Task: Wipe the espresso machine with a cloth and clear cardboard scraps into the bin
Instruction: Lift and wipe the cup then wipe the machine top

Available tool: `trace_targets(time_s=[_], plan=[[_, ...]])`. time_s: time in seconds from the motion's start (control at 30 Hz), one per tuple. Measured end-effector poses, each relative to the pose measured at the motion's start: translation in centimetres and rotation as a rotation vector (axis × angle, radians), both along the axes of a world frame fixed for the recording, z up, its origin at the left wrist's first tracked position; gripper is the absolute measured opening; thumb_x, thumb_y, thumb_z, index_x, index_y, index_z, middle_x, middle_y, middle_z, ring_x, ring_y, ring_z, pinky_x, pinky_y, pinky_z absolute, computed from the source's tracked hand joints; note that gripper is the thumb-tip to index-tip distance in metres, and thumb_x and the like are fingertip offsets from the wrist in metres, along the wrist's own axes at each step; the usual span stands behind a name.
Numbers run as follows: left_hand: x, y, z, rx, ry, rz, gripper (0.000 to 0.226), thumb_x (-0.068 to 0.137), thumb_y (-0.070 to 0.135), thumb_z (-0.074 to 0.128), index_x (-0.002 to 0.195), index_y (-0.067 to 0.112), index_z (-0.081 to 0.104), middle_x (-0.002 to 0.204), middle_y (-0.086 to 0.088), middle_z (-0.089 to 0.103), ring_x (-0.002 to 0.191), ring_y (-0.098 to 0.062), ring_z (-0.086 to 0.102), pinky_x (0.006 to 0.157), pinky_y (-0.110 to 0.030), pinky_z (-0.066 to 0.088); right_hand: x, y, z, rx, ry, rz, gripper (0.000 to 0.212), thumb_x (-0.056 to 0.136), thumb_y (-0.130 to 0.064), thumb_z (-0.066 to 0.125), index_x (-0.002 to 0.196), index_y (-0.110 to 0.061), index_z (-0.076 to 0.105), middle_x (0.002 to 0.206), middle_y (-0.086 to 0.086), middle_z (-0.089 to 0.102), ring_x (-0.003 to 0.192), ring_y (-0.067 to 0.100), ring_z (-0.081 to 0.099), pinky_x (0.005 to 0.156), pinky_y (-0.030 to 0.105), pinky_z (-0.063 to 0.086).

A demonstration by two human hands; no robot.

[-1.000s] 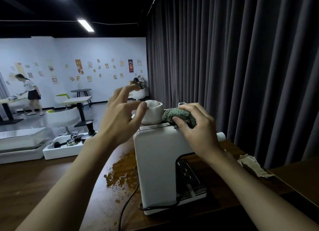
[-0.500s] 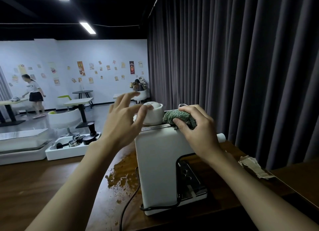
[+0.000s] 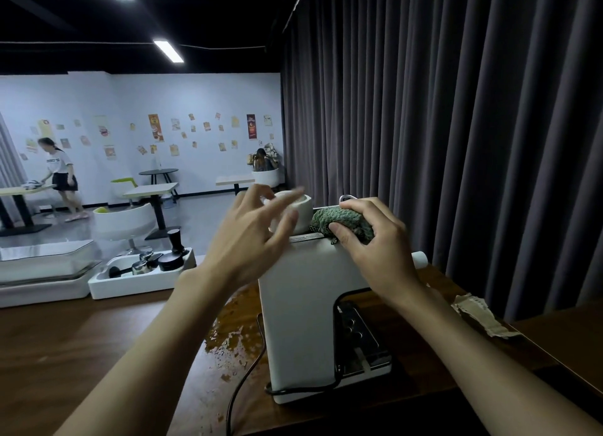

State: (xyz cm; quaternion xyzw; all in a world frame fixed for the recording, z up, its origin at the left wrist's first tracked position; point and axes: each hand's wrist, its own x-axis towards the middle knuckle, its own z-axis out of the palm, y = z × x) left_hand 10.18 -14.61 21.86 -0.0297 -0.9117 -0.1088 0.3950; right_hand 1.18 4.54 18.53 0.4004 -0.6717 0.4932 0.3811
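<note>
A white espresso machine (image 3: 303, 305) stands on the wooden table (image 3: 81, 347) in front of me. My right hand (image 3: 375, 249) grips a bunched green cloth (image 3: 332, 218) against the machine's top edge. My left hand (image 3: 251, 240) hovers with fingers spread and blurred just in front of a white cup (image 3: 301, 212) that sits on top of the machine; contact with the cup cannot be told. A torn cardboard scrap (image 3: 479, 315) lies on the table to the right of the machine.
A brown spill (image 3: 231, 328) spreads on the table left of the machine, and a black power cord (image 3: 244, 380) runs toward me. A white tray of coffee tools (image 3: 143, 269) and a glass-lidded case (image 3: 42, 266) sit at the left. Dark curtains (image 3: 456, 125) hang close behind. A person stands far left.
My left hand has shifted right toward the white cup, its fingers now spread across the cup's front. My right hand still holds the cloth on the machine's top.
</note>
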Motion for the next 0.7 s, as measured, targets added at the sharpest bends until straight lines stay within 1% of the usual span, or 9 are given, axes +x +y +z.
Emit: trace_targets(time_s=[0.1,0.17,0.23,0.33,0.4,0.47,0.53,0.6,0.7], plan=[[0.3,-0.8,-0.2,0.000,-0.035,-0.022,0.046,0.101,0.053,0.028,0.138,0.043,0.053,0.136,0.003,0.045,0.115,-0.007,0.045,0.086,-0.028,0.040,0.1,0.1,0.1,0.008,-0.014,0.005,0.029,0.084,-0.017,0.075,0.110,-0.008,0.067,0.109,0.004,0.065,0.103,0.015,0.061,0.089,0.020,0.048],[0.7,-1.5,-0.4,0.038,-0.071,-0.051,0.044,0.103,0.051,0.028,0.142,0.044,0.048,0.149,0.004,0.043,0.124,-0.009,0.045,0.094,-0.030,0.040,0.1,0.1,0.1,0.006,-0.022,0.004,0.029,0.084,-0.017,0.075,0.110,-0.008,0.067,0.109,0.005,0.065,0.103,0.015,0.061,0.088,0.018,0.047],[1.0,-1.9,-0.6,0.058,-0.098,-0.039,0.045,0.103,0.049,0.028,0.145,0.043,0.043,0.153,0.006,0.041,0.133,-0.013,0.043,0.102,-0.035,0.040,0.1,0.1,0.2,0.000,-0.030,0.008,0.029,0.084,-0.017,0.075,0.109,-0.007,0.068,0.108,0.005,0.065,0.102,0.016,0.061,0.089,0.019,0.047],[0.5,-1.0,0.0,0.177,-0.054,0.001,0.043,0.102,0.048,0.035,0.138,0.035,0.055,0.136,0.000,0.048,0.124,-0.016,0.047,0.094,-0.032,0.040,0.2,0.2,0.1,-0.004,-0.037,0.007,0.028,0.084,-0.017,0.075,0.109,-0.007,0.068,0.108,0.005,0.065,0.102,0.016,0.061,0.089,0.018,0.047],[-0.3,0.1,0.9,0.237,-0.023,0.025,0.036,0.098,0.050,0.048,0.122,0.028,0.064,0.121,-0.003,0.053,0.109,-0.019,0.054,0.087,-0.031,0.042,0.2,0.2,0.1,-0.005,-0.037,0.013,0.029,0.083,-0.017,0.075,0.109,-0.006,0.068,0.108,0.005,0.065,0.103,0.016,0.062,0.088,0.023,0.049],[-1.2,1.1,1.5,0.254,-0.015,0.072,0.032,0.089,0.052,0.063,0.104,0.023,0.058,0.110,-0.002,0.055,0.098,-0.020,0.055,0.077,-0.031,0.039,0.2,0.2,0.1,-0.004,-0.042,0.018,0.029,0.084,-0.017,0.075,0.109,-0.006,0.068,0.108,0.005,0.065,0.102,0.016,0.062,0.087,0.027,0.050],[-1.8,1.6,1.7,0.268,0.003,0.094,0.039,0.085,0.050,0.070,0.099,0.019,0.051,0.102,0.002,0.056,0.095,-0.021,0.053,0.073,-0.031,0.035,0.3,0.3,0.0,-0.015,-0.055,0.024,0.029,0.084,-0.018,0.075,0.109,-0.007,0.068,0.107,0.004,0.065,0.101,0.015,0.062,0.086,0.029,0.051],[-2.0,1.5,1.6,0.311,0.024,0.066,0.039,0.085,0.044,0.073,0.102,0.016,0.052,0.100,0.004,0.058,0.093,-0.021,0.054,0.072,-0.031,0.037,0.3,0.5,0.0,-0.039,-0.078,0.038,0.028,0.084,-0.019,0.075,0.110,-0.009,0.067,0.106,0.002,0.065,0.101,0.013,0.062,0.086,0.030,0.051],[-1.8,0.5,1.6,0.456,-0.054,-0.120,0.041,0.089,0.027,0.071,0.126,0.016,0.056,0.120,0.000,0.062,0.102,-0.024,0.062,0.080,-0.028,0.049,0.5,0.7,0.1,-0.084,-0.096,0.042,0.027,0.085,-0.019,0.074,0.110,-0.011,0.067,0.106,-0.002,0.064,0.102,0.012,0.061,0.089,0.029,0.051]])
